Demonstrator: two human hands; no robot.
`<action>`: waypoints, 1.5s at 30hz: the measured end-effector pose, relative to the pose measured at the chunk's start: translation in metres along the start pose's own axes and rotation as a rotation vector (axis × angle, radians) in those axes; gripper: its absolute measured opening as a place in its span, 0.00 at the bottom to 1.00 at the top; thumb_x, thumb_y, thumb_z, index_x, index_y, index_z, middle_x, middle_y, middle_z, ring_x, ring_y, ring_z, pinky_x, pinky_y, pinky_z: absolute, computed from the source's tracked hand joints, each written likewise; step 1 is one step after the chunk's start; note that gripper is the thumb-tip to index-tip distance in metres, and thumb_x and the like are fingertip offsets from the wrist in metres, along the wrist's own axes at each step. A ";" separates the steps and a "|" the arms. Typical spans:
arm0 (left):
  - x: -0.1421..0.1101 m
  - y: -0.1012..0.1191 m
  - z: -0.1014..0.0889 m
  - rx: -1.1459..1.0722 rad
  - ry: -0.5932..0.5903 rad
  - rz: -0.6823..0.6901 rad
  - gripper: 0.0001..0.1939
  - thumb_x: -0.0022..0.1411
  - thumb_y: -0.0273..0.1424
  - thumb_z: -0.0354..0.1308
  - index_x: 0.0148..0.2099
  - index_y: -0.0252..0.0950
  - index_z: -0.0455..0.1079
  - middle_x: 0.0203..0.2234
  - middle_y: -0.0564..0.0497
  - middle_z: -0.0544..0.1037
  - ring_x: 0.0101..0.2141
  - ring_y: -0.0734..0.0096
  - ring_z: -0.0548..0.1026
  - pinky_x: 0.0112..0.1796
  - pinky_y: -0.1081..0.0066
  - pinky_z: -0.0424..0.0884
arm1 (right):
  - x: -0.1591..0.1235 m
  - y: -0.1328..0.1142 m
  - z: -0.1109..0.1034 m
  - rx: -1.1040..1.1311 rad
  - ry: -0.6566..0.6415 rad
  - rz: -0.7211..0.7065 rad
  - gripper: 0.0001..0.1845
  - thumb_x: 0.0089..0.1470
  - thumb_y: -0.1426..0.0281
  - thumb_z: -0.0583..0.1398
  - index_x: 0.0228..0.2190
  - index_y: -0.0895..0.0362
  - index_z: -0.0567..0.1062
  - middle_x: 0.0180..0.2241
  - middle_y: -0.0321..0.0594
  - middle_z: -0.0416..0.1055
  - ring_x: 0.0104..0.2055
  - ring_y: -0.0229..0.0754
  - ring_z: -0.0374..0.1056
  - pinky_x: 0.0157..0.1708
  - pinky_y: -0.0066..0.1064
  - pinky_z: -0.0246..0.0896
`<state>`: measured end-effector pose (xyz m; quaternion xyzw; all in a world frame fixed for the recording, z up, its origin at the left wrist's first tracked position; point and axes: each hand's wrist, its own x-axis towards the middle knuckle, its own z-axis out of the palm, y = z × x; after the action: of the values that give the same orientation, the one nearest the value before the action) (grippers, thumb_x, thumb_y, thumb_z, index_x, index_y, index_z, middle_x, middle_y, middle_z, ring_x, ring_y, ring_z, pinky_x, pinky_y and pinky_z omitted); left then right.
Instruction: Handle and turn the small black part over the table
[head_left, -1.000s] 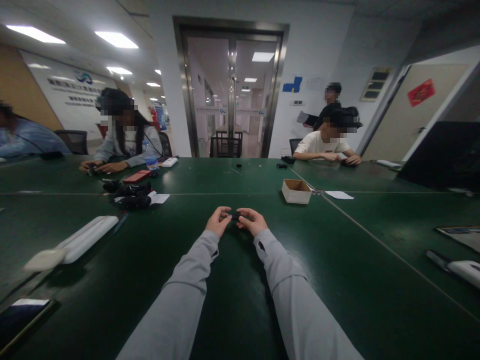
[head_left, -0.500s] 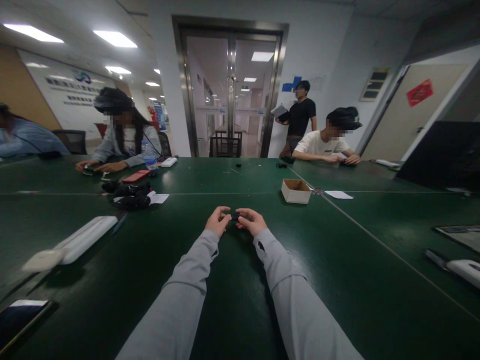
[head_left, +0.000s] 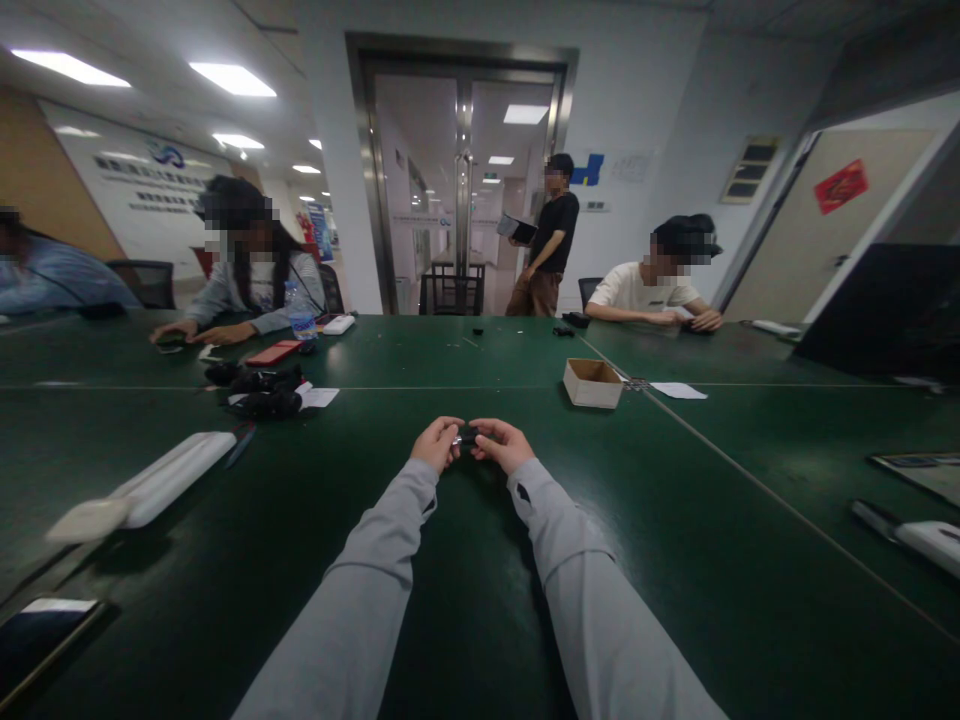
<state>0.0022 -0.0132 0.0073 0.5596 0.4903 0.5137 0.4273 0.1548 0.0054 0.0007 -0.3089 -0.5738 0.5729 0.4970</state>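
Observation:
My left hand [head_left: 436,445] and my right hand [head_left: 504,445] meet just above the green table [head_left: 480,600], fingers curled toward each other. Between them is a small black object with a silvery end [head_left: 466,438], too small to name its kind. The fingertips of my right hand pinch its black part. At the silvery end, on the left, my left thumb and fingers close on it. Parts of the object are hidden by the fingers.
An open cardboard box [head_left: 592,384] stands ahead to the right, beside white paper [head_left: 679,390]. Black gear [head_left: 259,390], a long white device [head_left: 176,478] and a phone [head_left: 49,640] lie left. Several people sit across the table; one person [head_left: 551,235] stands by the glass door.
More of the object's silvery end shows between my hands, and my left fingers have closed in a little. The standing person has walked left, toward the door.

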 end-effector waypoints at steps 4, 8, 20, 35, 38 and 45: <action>0.001 0.000 -0.001 -0.007 -0.019 0.008 0.17 0.50 0.36 0.53 0.43 0.35 0.64 0.18 0.56 0.66 0.15 0.82 0.62 0.14 0.82 0.54 | 0.000 0.000 0.000 0.008 0.018 -0.005 0.22 0.34 0.67 0.67 0.36 0.58 0.73 0.33 0.41 0.69 0.24 0.36 0.68 0.23 0.26 0.67; 0.001 0.001 -0.001 -0.008 -0.052 -0.050 0.15 0.52 0.34 0.49 0.42 0.34 0.64 0.15 0.57 0.64 0.13 0.81 0.61 0.14 0.81 0.55 | 0.000 0.000 0.001 0.008 0.016 0.009 0.22 0.33 0.67 0.67 0.35 0.58 0.73 0.32 0.41 0.69 0.24 0.36 0.68 0.24 0.27 0.67; -0.001 0.003 0.001 0.005 0.002 -0.023 0.15 0.53 0.33 0.50 0.44 0.36 0.63 0.17 0.57 0.66 0.14 0.81 0.62 0.14 0.82 0.54 | 0.000 0.001 0.001 0.001 0.035 0.015 0.21 0.35 0.68 0.66 0.36 0.58 0.73 0.34 0.41 0.68 0.24 0.35 0.68 0.24 0.27 0.67; -0.003 0.003 0.001 0.061 0.023 -0.017 0.13 0.53 0.35 0.47 0.41 0.37 0.64 0.17 0.57 0.64 0.15 0.81 0.61 0.14 0.82 0.55 | 0.003 0.008 -0.003 0.012 0.005 -0.004 0.20 0.37 0.69 0.66 0.36 0.58 0.71 0.34 0.41 0.68 0.24 0.36 0.68 0.24 0.27 0.67; -0.003 0.003 0.001 0.058 0.012 -0.038 0.12 0.54 0.34 0.46 0.39 0.37 0.63 0.14 0.58 0.62 0.13 0.81 0.59 0.14 0.82 0.54 | 0.004 0.008 -0.004 0.011 -0.007 0.003 0.20 0.38 0.69 0.65 0.37 0.58 0.71 0.33 0.41 0.68 0.24 0.36 0.68 0.24 0.27 0.67; -0.003 0.003 0.001 0.063 0.023 -0.010 0.13 0.53 0.33 0.46 0.42 0.37 0.62 0.15 0.59 0.65 0.13 0.81 0.59 0.15 0.81 0.53 | 0.004 0.008 -0.004 0.007 -0.006 -0.004 0.20 0.38 0.69 0.65 0.37 0.58 0.72 0.35 0.41 0.67 0.24 0.35 0.68 0.24 0.27 0.68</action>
<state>0.0038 -0.0166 0.0093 0.5643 0.5138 0.5024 0.4064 0.1555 0.0115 -0.0071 -0.3042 -0.5739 0.5750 0.4974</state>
